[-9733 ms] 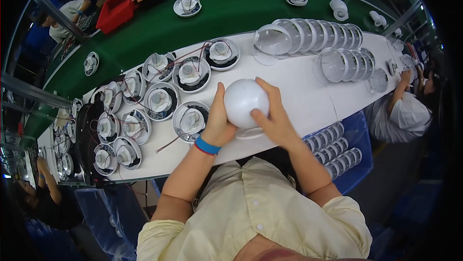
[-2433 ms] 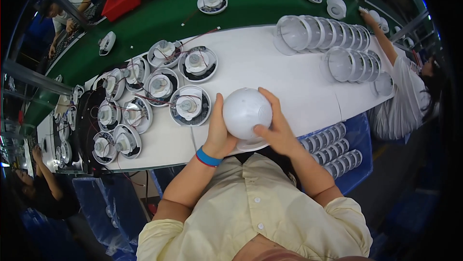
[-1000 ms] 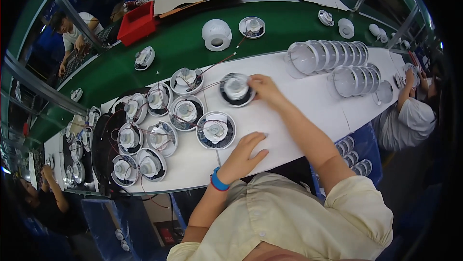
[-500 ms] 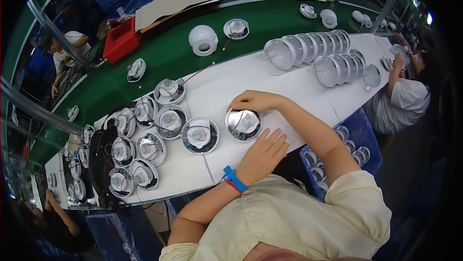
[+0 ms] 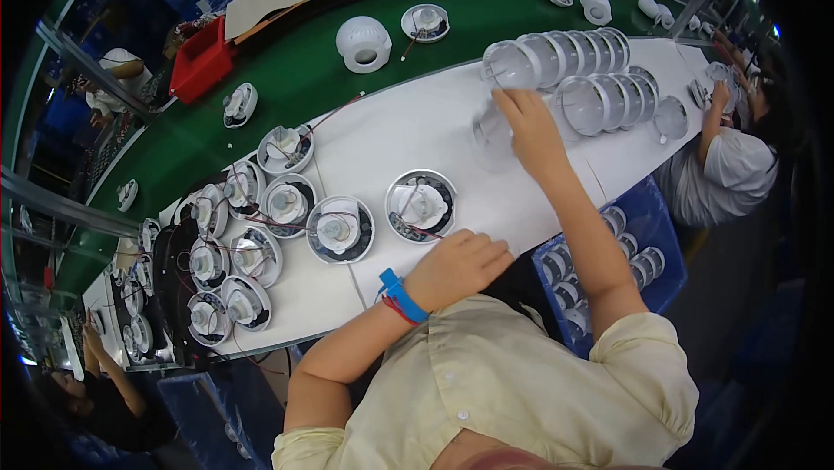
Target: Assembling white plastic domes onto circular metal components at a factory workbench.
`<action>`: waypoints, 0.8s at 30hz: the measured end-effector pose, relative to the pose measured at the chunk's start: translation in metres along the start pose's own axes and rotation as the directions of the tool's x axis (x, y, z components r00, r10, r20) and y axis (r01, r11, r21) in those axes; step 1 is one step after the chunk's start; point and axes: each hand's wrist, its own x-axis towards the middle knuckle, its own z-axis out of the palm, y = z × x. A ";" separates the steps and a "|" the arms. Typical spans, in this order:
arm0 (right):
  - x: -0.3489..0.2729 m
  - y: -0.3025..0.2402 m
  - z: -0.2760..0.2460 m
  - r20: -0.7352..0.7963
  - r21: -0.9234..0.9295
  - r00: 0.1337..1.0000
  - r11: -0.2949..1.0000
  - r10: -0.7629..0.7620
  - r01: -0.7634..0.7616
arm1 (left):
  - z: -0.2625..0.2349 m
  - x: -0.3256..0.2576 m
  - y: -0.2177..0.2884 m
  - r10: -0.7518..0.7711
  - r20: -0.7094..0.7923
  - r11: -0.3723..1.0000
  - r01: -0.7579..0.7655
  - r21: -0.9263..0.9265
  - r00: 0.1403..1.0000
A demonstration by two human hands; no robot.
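Note:
My right hand [image 5: 528, 122] reaches out to the right, to a row of translucent dome covers [image 5: 573, 57] lying nested on the white table [image 5: 408, 127]. Its fingers close on one blurred cover [image 5: 492, 135], pulled a little off the row's near end. My left hand [image 5: 458, 266], with a blue wristband, rests curled on the table's front edge and holds nothing. Just beyond it lies a round lamp base [image 5: 421, 205], open side up, showing a white core and wires.
Several more wired lamp bases [image 5: 261, 227] crowd the table's left part. On the green belt [image 5: 304, 70] behind stand a finished white lamp [image 5: 363, 43] and another base [image 5: 425, 22]. A red bin [image 5: 200, 60], a blue crate of covers [image 5: 630, 248], a seated co-worker [image 5: 730, 166].
The white domed lamp I held in both hands is gone from them. My right hand drew a lamp base to the front, then swung right to the covers; my left hand dropped to the table edge.

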 end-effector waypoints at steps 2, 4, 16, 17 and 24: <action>-0.032 -0.019 -0.022 0.029 0.041 0.999 0.998 0.037 -0.039 | -0.013 0.001 -0.004 -0.148 -0.125 0.988 0.140 -0.072 0.981; -0.050 -0.029 -0.049 0.098 0.245 0.983 0.954 0.153 -0.173 | -0.021 0.000 -0.009 -0.221 -0.135 0.973 0.210 -0.093 0.966; -0.022 -0.004 -0.006 0.526 0.771 0.834 0.320 0.167 -0.551 | -0.017 0.004 -0.026 -0.373 -0.591 0.904 0.423 -0.059 0.715; -0.024 -0.005 0.007 0.526 0.770 0.834 0.324 0.166 -0.550 | -0.016 0.004 -0.025 -0.372 -0.595 0.905 0.422 -0.061 0.712; -0.066 -0.066 -0.016 0.471 0.882 0.823 -0.186 0.317 -0.434 | -0.009 0.002 -0.025 -0.395 -0.652 0.849 0.529 0.010 0.646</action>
